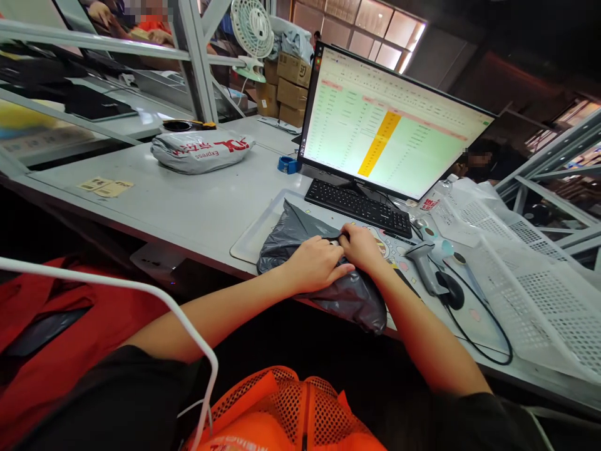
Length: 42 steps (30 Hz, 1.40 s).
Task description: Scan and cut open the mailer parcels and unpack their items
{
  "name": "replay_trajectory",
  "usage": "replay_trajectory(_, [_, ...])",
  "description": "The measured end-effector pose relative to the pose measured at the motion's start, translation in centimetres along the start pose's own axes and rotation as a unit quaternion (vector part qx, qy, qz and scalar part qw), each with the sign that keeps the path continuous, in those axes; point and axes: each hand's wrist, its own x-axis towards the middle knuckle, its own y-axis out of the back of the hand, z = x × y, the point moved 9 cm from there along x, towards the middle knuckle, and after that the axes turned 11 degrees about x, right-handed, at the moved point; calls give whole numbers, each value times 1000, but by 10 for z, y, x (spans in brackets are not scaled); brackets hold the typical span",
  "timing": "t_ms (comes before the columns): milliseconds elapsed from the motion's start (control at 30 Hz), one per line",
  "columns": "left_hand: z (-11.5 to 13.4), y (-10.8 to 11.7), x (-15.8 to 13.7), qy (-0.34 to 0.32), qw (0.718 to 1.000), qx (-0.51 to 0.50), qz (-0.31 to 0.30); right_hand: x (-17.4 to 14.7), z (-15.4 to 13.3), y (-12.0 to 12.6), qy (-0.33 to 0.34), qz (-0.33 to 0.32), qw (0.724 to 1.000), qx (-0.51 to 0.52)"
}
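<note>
A dark grey plastic parcel bag [300, 241] lies at the front edge of the grey desk [188, 200], partly hanging over the edge. My left hand [315, 263] rests flat on top of the bag. My right hand [362, 245] presses the bag's upper edge beside it, fingers curled on the plastic. Both hands touch each other over the bag. A black keyboard [359, 205] sits just behind the hands.
A monitor [385, 125] showing a spreadsheet stands behind the keyboard. A barcode scanner [425, 266] with a black cable lies to the right, beside white perforated trays [530, 282]. A grey express parcel [201, 150] and blue tape roll [287, 165] sit farther back. Cardboard boxes [288, 88] and a fan [252, 31] stand beyond.
</note>
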Motion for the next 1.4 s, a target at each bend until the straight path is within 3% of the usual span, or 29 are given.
replay_trajectory(100, [9, -5, 13, 51, 994, 14, -96, 16, -3, -12, -58, -22, 994, -89])
replay_trajectory(233, [33, -4, -2, 65, 987, 1, -149, 35, -11, -3, -3, 41, 987, -154])
replay_trajectory(333, [53, 8, -41, 44, 993, -10, -114, 48, 7, 17, 28, 74, 977, -200])
replay_trajectory(467, [69, 32, -126, 3, 998, -61, 4, 57, 62, 43, -6, 102, 968, -227])
replay_trajectory(567, [65, 32, -180, -3, 994, -101, 38, 59, 88, 39, -28, 101, 971, -213])
replay_trajectory(667, [45, 24, -194, 16, 996, -88, 19, 65, 85, 29, -27, 99, 975, -195])
replay_trajectory(733, [26, 24, -182, 41, 996, -80, 3, 68, 75, 33, -26, 108, 981, -159])
replay_trajectory(833, [1, 43, -143, 70, 988, -135, -4, 64, 67, 47, -13, 100, 993, -60])
replay_trajectory(933, [-4, 66, -83, 55, 976, -210, -9, 41, 69, 58, 14, 74, 997, 22])
replay_trajectory(1000, [-2, 67, -31, 33, 973, -226, -33, 19, 79, 61, 4, 85, 995, 53])
replay_trajectory(1100, [6, 28, 46, -8, 975, -162, -152, -20, 101, 57, -53, 113, 988, 85])
replay_trajectory(1200, [5, -31, 90, -24, 961, -50, -272, -61, 126, 42, -114, 118, 974, 153])
replay_trajectory(1300, [3, -76, 93, -31, 928, -37, -370, -107, 154, 29, -163, 164, 949, 212])
replay_trajectory(1400, [-5, -93, 81, 7, 905, -49, -422, -146, 174, 12, -218, 210, 925, 231])
